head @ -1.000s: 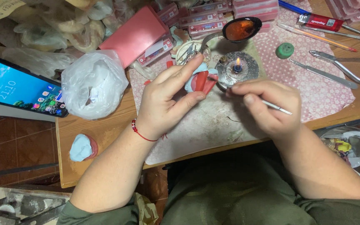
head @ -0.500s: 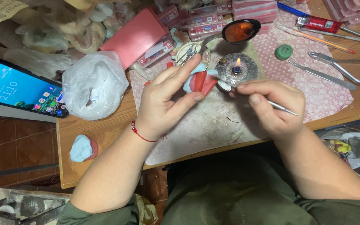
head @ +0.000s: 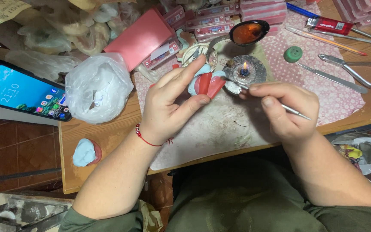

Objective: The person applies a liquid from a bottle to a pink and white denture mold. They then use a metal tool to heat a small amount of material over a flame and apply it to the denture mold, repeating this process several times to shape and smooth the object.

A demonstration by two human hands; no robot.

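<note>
My left hand (head: pixel 172 103) pinches a small model of red wax on a pale blue base (head: pixel 205 83) between thumb and fingers, held up above the work mat. My right hand (head: pixel 282 107) grips a thin metal tool (head: pixel 295 111) like a pen, its tip reaching left toward the red wax, just in front of a small lit burner (head: pixel 244 71) with a tiny flame. A red bead bracelet circles my left wrist.
A spoon with orange wax (head: pixel 247 32) rests behind the burner. Pliers (head: pixel 351 68), a metal blade, a green cap (head: pixel 293 53) and pens lie right. A white plastic bag (head: pixel 97 88), a lit phone (head: pixel 22 92), pink boxes (head: pixel 140 38) and a blue-red lump (head: pixel 86 152) sit left.
The tool tip has shifted slightly left, away from the flame and closer to the red wax. My left hand keeps its hold in nearly the same spot.
</note>
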